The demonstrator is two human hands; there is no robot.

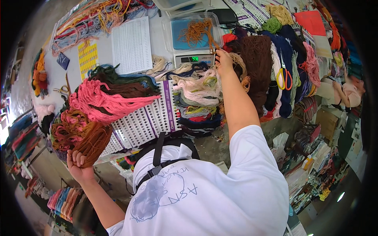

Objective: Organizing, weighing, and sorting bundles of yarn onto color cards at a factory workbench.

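Observation:
My left hand (77, 160) is curled around the lower end of a rust-brown thread skein (94, 143) at the table's near left edge. My right hand (223, 61) reaches far forward to the right end of a digital scale (195, 58) with a lit green display. Its fingers are pinched on strands of orange-brown thread that trail over the corner of a clear plastic tub (169, 31). Inside the tub, on the scale, lies a loose tangle of orange-brown thread (197, 31). Bright pink skeins (106, 100) lie beside the brown one.
Punched thread cards (138, 122) lie along the near edge, beside pale skeins (201, 86). A printed sheet (132, 45) and yellow labels (88, 59) are at the left. Scissors (284, 78) with yellow and orange handles rest on skeins at the right. Another person (348, 94) is at far right.

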